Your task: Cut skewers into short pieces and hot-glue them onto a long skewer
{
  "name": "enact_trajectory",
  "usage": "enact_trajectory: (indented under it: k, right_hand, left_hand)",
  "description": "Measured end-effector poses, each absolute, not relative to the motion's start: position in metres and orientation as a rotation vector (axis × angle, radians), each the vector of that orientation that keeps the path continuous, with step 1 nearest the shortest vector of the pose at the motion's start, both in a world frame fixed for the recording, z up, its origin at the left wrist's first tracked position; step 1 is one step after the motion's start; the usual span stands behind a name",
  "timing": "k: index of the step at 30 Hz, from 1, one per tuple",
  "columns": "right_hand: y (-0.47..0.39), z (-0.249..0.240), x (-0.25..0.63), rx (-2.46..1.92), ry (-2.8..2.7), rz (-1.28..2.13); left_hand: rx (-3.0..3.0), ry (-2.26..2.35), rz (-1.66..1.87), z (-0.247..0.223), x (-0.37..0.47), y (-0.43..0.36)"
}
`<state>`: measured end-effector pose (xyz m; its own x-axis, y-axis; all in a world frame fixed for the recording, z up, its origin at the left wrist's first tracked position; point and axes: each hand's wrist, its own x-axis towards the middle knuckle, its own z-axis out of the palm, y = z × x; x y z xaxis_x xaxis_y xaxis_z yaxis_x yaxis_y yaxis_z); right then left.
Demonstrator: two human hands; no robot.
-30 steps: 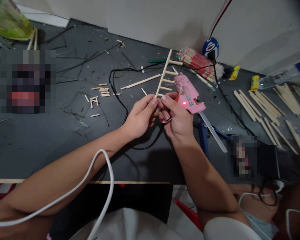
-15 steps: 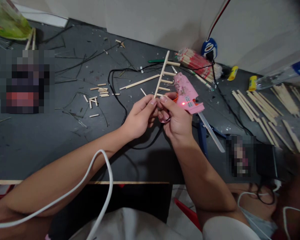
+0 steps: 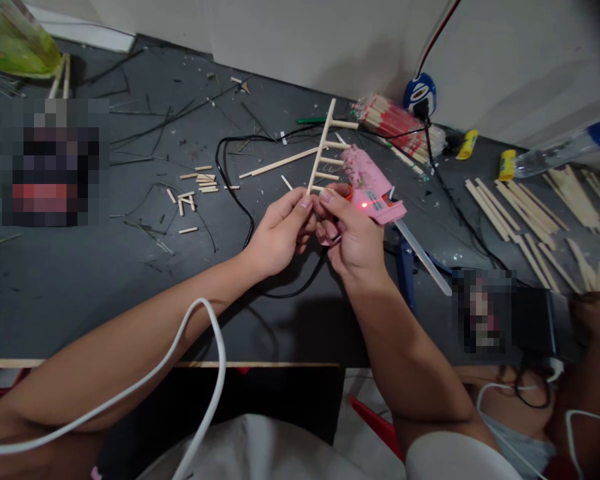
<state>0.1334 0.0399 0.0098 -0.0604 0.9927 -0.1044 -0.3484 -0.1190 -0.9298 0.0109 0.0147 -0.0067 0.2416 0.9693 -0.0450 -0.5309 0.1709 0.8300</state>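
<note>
A comb-shaped frame of wooden sticks (image 3: 323,143), one long stick with several short rungs on its right side, slants upward above the table. My left hand (image 3: 285,230) is closed, pinching the frame's lower end between thumb and fingers. My right hand (image 3: 353,230) is closed around a pink hot glue gun (image 3: 367,170), whose small red light glows. The right thumb and forefinger also pinch the lowest rung beside the frame's end. A translucent glue stick (image 3: 425,260) juts from the gun's back. The gun's handle is mostly hidden by my hand.
Short stick pieces (image 3: 207,183) lie to the left among thin dark twigs. Longer wooden sticks (image 3: 490,210) and a plastic bottle (image 3: 550,157) are at right. A black cable (image 3: 223,173) loops over the table. Another person's hand (image 3: 597,313) is at the right edge.
The glue gun has tipped slightly, its body shifting a little left. My hands keep nearly the same place. At the right edge, the other person's hand has come up by the sticks.
</note>
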Motion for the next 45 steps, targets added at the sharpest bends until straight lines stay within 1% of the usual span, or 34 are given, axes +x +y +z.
enact_trajectory:
  k: [10,26,39,45]
  right_hand:
    - [0.0396,0.0086,0.1335,-0.981,-1.000,1.464]
    - [0.0405,0.0046,0.1334,-1.026,-1.042,1.428]
    - [0.0400,0.0012,0.1308,-1.037,-1.049,1.304]
    - [0.0393,0.0040,0.1309,-1.029,-1.044,1.338]
  left_hand:
    - [0.772,0.724,1.164,-0.0008,0.0100,0.0129]
    - [0.801,0.696,1.185,-0.0045,0.0103,0.0133]
    - [0.776,0.705,1.209,-0.0074,0.0122,0.0146]
    - [0.782,0.714,1.202,-0.0054,0.0114,0.0141]
